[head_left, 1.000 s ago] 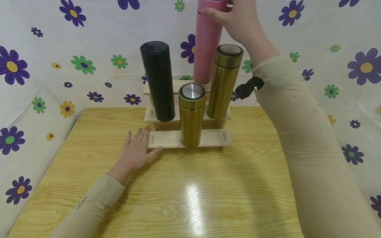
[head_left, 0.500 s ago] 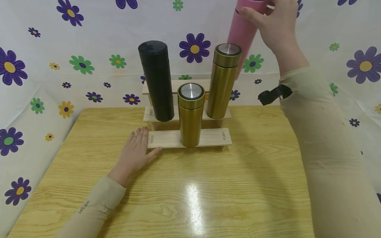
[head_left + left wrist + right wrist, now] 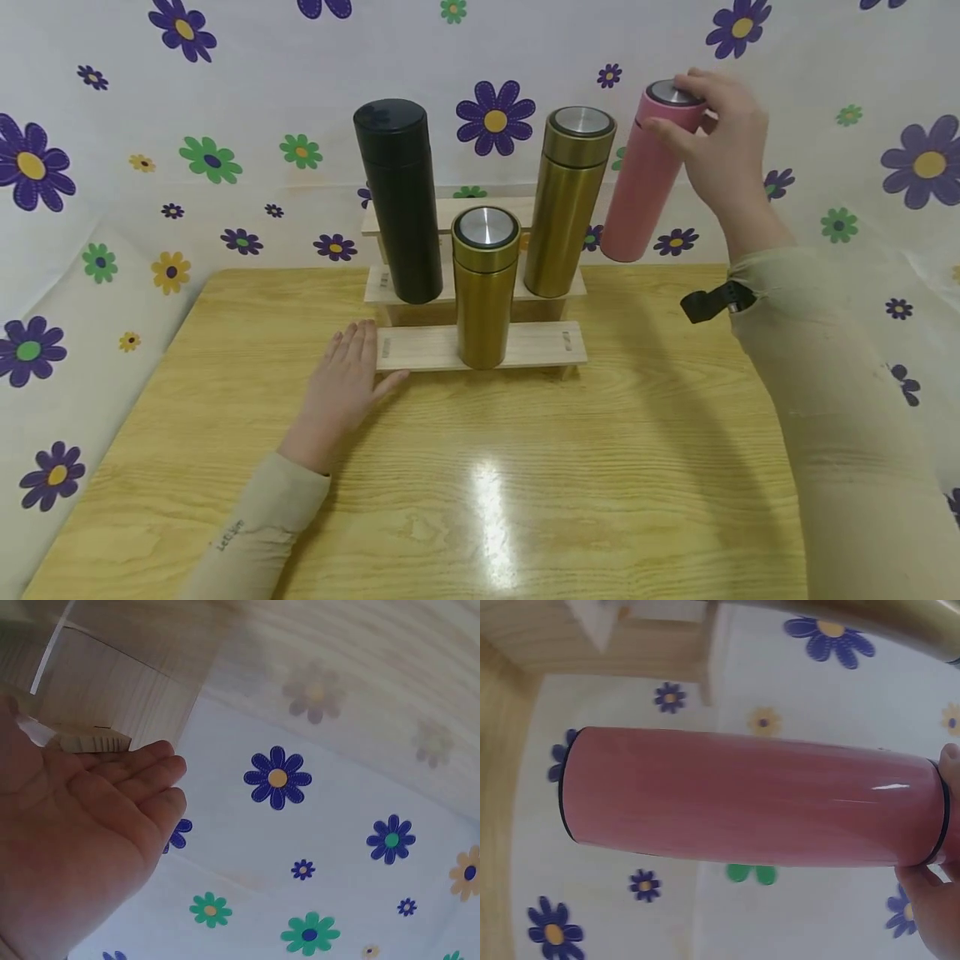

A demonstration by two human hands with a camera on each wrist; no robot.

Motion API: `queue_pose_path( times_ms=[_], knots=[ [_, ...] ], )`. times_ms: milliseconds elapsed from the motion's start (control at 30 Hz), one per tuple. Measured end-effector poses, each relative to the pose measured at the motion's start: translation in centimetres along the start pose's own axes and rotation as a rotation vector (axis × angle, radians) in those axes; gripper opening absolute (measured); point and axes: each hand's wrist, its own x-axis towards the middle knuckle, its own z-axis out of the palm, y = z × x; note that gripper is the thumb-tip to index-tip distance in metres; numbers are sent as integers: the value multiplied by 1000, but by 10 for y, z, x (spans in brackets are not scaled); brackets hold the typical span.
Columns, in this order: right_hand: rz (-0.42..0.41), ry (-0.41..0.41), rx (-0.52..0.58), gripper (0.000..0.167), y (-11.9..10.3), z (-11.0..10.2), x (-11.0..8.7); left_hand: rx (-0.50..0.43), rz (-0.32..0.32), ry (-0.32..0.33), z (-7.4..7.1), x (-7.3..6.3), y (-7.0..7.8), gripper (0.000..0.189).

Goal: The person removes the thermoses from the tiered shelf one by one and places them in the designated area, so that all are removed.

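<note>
A pink thermos flask (image 3: 643,179) with a steel-topped lid hangs tilted in the air to the right of the stand, and my right hand (image 3: 723,137) grips it round the lid end. In the right wrist view the flask (image 3: 750,799) stretches across the picture, its lid at the fingers. My left hand (image 3: 341,379) rests with straight fingers against the left end of the wooden step stand (image 3: 416,346). On the lowest step stands a short gold thermos (image 3: 482,304). The middle step bears a black thermos (image 3: 401,212) at left and a taller gold thermos (image 3: 567,208) at right.
The stand's top step (image 3: 450,212) shows behind the flasks. A wood-grain table (image 3: 420,500) spreads out in front, with a flower-printed cloth (image 3: 262,50) hanging behind it. A black strap (image 3: 708,302) sits on the right wrist.
The pink thermos has left the top step; my right hand has carried it rightward past the tall gold thermos, then lower. My left hand stays at the stand's end.
</note>
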Motion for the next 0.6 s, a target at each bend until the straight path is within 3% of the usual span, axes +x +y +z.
queue_pose_path(
  times_ms=[367,600],
  knots=[
    [46,20,-5,56,41,12,-26,67,20,116,5,-2,3,90],
    [63,29,23,55,61,24,-39,81,23,154,5,-3,1,90]
  ],
)
